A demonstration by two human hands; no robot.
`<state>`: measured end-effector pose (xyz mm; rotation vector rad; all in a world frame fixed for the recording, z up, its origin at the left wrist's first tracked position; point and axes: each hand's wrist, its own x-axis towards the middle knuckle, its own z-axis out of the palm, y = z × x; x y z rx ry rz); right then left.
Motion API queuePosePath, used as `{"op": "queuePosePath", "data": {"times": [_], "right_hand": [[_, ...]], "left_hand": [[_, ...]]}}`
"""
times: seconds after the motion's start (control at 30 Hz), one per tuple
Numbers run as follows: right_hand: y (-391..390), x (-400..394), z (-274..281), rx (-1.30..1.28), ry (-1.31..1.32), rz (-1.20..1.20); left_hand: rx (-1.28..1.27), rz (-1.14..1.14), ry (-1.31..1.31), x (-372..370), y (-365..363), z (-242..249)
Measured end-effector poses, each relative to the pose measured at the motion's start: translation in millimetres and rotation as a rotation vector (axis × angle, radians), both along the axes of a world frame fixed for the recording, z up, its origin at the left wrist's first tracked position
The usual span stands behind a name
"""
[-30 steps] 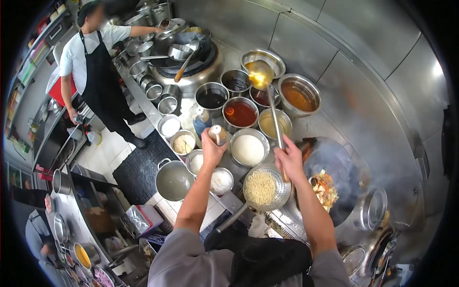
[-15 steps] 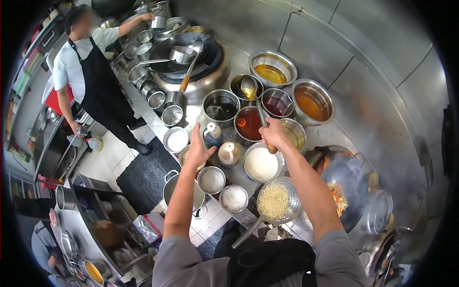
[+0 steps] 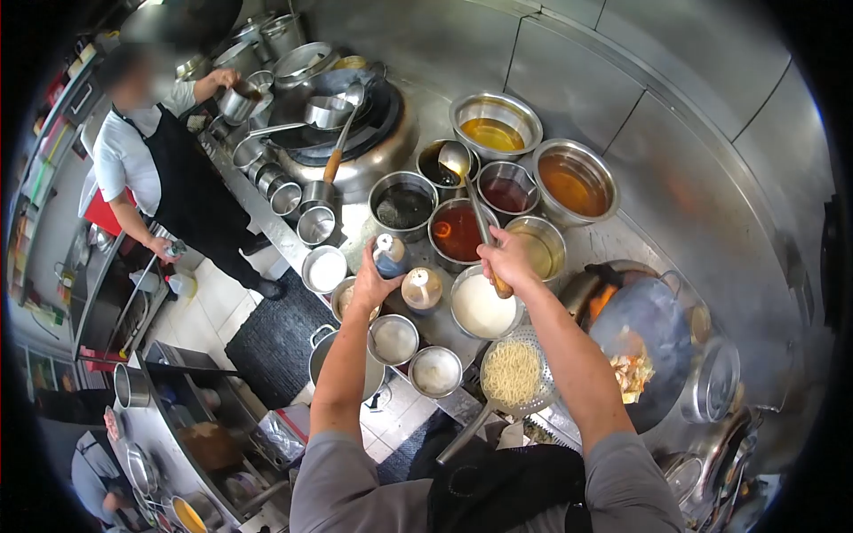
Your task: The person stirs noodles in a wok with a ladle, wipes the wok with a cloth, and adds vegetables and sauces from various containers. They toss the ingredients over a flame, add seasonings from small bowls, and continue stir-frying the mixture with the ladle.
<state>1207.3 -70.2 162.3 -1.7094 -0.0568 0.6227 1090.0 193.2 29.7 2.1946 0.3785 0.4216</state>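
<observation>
My right hand (image 3: 510, 262) is closed round the wooden grip of a ladle (image 3: 481, 213). The ladle's bowl is at the mouth of a pot of dark liquid (image 3: 433, 163). My left hand (image 3: 375, 282) has its fingers and thumb round a squeeze bottle of dark sauce (image 3: 389, 258). Beside it stands a second squeeze bottle (image 3: 421, 289) with a pale top. Below my right hand are a pot of creamy white liquid (image 3: 484, 304) and a perforated strainer (image 3: 544, 391) with noodles (image 3: 513, 373) in it.
At right, a smoking wok (image 3: 662, 355) holds chopped food. Several pots of sauce or oil, including a bowl of amber liquid (image 3: 576, 189), line the back. Bowls of white seasoning (image 3: 436, 369) sit at the counter edge. A co-worker (image 3: 160, 169) stands at upper left, holding a pot.
My left hand has gone from spread fingers beside the dark squeeze bottle to wrapping round it. My right hand still holds the ladle. The co-worker has drawn the pot closer.
</observation>
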Motion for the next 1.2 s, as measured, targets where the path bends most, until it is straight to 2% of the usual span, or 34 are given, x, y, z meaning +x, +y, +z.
{"op": "queuePosePath", "data": {"times": [0.07, 0.2, 0.33, 0.4, 0.43, 0.5, 0.53, 0.6, 0.63, 0.67, 0.7, 0.73, 0.77, 0.8, 0.83, 0.87, 0.97, 1.03, 1.07, 1.13, 1.2], "right_hand": [[-3.8, -4.1, -4.3, -0.042, -0.082, 0.04], [-6.5, -9.3, -11.3, -0.095, -0.136, 0.048], [-8.8, -10.8, -10.5, -0.013, -0.083, 0.033], [-11.7, -9.9, -11.4, 0.287, 0.134, -0.027], [-15.8, -9.1, -13.3, 0.287, 0.129, -0.031], [-30.2, -7.3, -15.8, 0.707, 0.466, -0.055], [-41.1, -10.7, -15.7, 0.713, 0.455, -0.057], [-71.9, -28.6, -16.6, 0.978, 0.518, 0.025], [-91.6, -40.1, -9.3, 0.987, 0.512, 0.009], [-115.5, -56.2, 5.4, 0.996, 0.477, -0.004], [-142.4, -73.3, 16.7, 1.003, 0.442, -0.031], [-172.4, -90.6, 21.2, 1.029, 0.422, -0.048], [-204.4, -112.3, 28.3, 0.993, 0.397, -0.128], [-236.4, -137.9, 36.7, 0.95, 0.379, -0.218], [-266.9, -164.7, 45.7, 0.888, 0.336, -0.287], [-294.1, -193.5, 55.1, 0.823, 0.298, -0.35], [-350.4, -266.6, 76.7, 0.256, 0.143, -0.526], [-385.4, -299.3, 61.5, -0.063, 0.042, -0.51], [-400.7, -308.7, 53.5, -0.056, 0.044, -0.53], [-428.9, -323.3, 38.7, -0.823, -0.242, -0.294], [-443.3, -342.8, 17.5, -1.009, -0.29, -0.262]], "left_hand": [[-0.002, 0.073, -0.037, -1.3, -4.6, 5.5], [0.006, 0.07, -0.012, 2.5, -1.9, -0.4], [0.0, 0.118, -0.026, 3.8, -6.4, -0.8], [0.013, 0.156, -0.032, 4.4, -10.3, 3.2], [-0.018, 0.199, -0.017, 4.0, -12.2, 6.4], [-0.098, 0.255, -0.034, 1.5, -16.4, 18.3], [-0.096, 0.247, -0.043, 1.0, -15.0, 19.2], [-0.211, 0.295, -0.173, -2.4, -9.9, 21.4], [-0.362, 0.25, -0.251, -6.6, -12.5, 38.1], [-0.383, 0.272, -0.223, -13.8, -13.2, 57.9], [-0.373, 0.246, -0.303, -20.2, -15.7, 81.3], [-0.109, 0.226, -0.296, -18.7, 13.0, 61.0], [-0.233, 0.226, -0.313, -32.5, -12.0, 119.1], [-0.392, 0.289, -0.382, -34.1, -2.4, 112.4], [-0.445, 0.249, -0.473, -40.9, 5.8, 114.8], [-0.308, 0.266, -0.504, -48.1, -0.5, 133.3], [-0.532, -0.202, -0.638, -64.3, -27.0, 186.2], [-0.573, -0.439, -0.582, -67.6, -33.7, 194.2], [-0.573, -0.46, -0.574, -66.0, -38.8, 189.7], [-0.77, -0.595, -0.458, -65.9, -60.9, 185.8], [-0.744, -0.606, -0.253, -67.4, -90.9, 183.7]]}}
